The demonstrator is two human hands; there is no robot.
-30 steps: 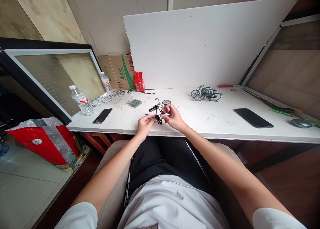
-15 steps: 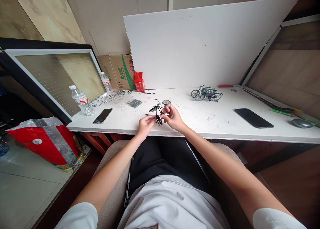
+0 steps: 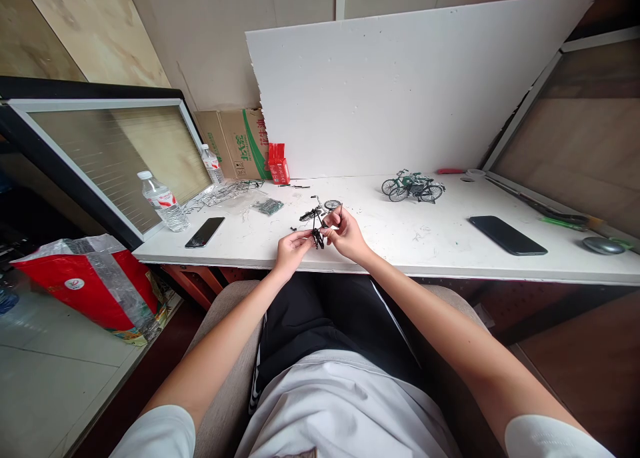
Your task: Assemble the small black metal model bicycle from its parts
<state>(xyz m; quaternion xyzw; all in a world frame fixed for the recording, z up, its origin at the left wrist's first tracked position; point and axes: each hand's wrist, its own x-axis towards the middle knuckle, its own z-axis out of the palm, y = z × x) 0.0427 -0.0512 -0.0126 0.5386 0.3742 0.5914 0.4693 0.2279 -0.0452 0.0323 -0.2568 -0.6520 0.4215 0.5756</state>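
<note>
Between my hands, over the front edge of the white table, is a small black bicycle frame (image 3: 318, 237). My left hand (image 3: 294, 250) pinches its left side with closed fingers. On its other side, my right hand (image 3: 346, 234) is closed on the frame, and a thin dark piece sticks up between its fingers. Just behind lie a loose wheel (image 3: 332, 205) and dark handlebar parts, partly hidden by the frame. Two assembled model bicycles (image 3: 413, 187) stand together farther right.
At left are a phone (image 3: 205, 233), a water bottle (image 3: 163, 201), a bag of small parts (image 3: 269, 207) and black part sprues (image 3: 225, 193). A red box (image 3: 279, 165) stands behind. At right lie another phone (image 3: 508, 236) and a mouse (image 3: 604, 245).
</note>
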